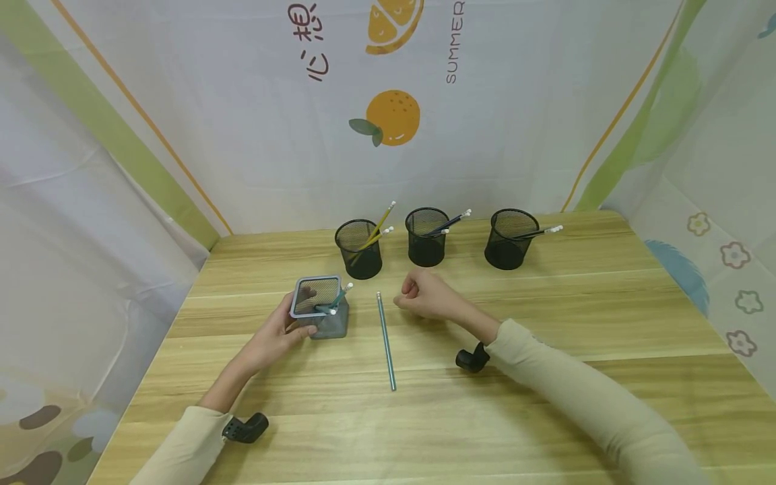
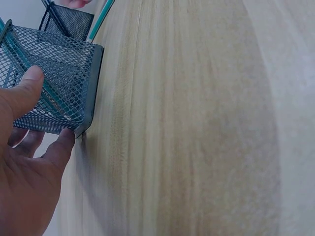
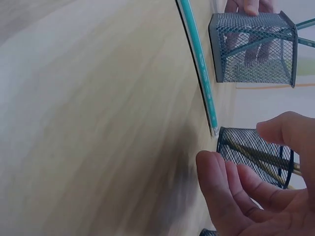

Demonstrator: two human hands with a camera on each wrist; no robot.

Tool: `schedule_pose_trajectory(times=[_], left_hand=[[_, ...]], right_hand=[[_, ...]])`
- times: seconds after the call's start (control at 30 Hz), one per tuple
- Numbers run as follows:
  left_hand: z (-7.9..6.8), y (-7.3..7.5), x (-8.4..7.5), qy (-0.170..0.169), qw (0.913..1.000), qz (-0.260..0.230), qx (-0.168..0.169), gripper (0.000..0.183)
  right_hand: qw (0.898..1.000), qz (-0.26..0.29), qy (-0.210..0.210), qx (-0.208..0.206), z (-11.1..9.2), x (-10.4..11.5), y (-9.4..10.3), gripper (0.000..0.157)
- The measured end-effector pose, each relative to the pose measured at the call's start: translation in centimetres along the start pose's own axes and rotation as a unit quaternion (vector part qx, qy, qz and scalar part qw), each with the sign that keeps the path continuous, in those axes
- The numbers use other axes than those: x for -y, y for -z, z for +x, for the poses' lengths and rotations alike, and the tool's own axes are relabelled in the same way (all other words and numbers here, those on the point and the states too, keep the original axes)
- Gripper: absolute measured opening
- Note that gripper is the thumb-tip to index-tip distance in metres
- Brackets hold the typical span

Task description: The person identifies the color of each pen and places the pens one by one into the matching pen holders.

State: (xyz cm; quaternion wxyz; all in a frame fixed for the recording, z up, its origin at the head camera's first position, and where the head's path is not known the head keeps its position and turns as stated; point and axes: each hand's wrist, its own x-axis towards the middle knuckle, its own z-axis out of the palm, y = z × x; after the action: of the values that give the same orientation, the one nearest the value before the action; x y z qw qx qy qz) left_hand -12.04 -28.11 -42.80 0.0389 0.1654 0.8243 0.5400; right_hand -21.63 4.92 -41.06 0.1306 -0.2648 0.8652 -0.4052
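My left hand (image 1: pixel 274 340) grips a square grey mesh pencil holder (image 1: pixel 330 328), its thumb (image 2: pixel 25 92) on the near wall and fingers behind and below. Teal pencils (image 1: pixel 329 310) with white erasers lean inside that holder. To its right, a single teal pencil (image 1: pixel 386 343) lies on the table, eraser end pointing away from me. Just right of that eraser end is my right hand (image 1: pixel 427 296), fingers loosely bent. In the right wrist view, a gap shows between thumb and fingers, with nothing held.
Three round black mesh holders stand along the back: one with yellow pencils (image 1: pixel 364 268), one with dark blue pencils (image 1: pixel 426 252), one with black pencils (image 1: pixel 506 254). The wooden table (image 1: pixel 339 417) meets a printed white curtain (image 1: pixel 291 182) behind them.
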Motion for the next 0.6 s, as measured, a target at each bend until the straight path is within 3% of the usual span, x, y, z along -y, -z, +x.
schedule_pose_trajectory(times=[0.33, 0.6], left_hand=[[0.1, 0.0, 0.0, 0.003, 1.0, -0.007, -0.001, 0.073], [0.0, 0.0, 0.1, 0.002, 1.0, -0.005, 0.001, 0.073]], right_hand=[[0.999, 0.011, -0.028, 0.012, 0.5, 0.9, -1.9, 0.023], [1.0, -0.001, -0.006, 0.01, 1.0, 1.4, -3.0, 0.026]])
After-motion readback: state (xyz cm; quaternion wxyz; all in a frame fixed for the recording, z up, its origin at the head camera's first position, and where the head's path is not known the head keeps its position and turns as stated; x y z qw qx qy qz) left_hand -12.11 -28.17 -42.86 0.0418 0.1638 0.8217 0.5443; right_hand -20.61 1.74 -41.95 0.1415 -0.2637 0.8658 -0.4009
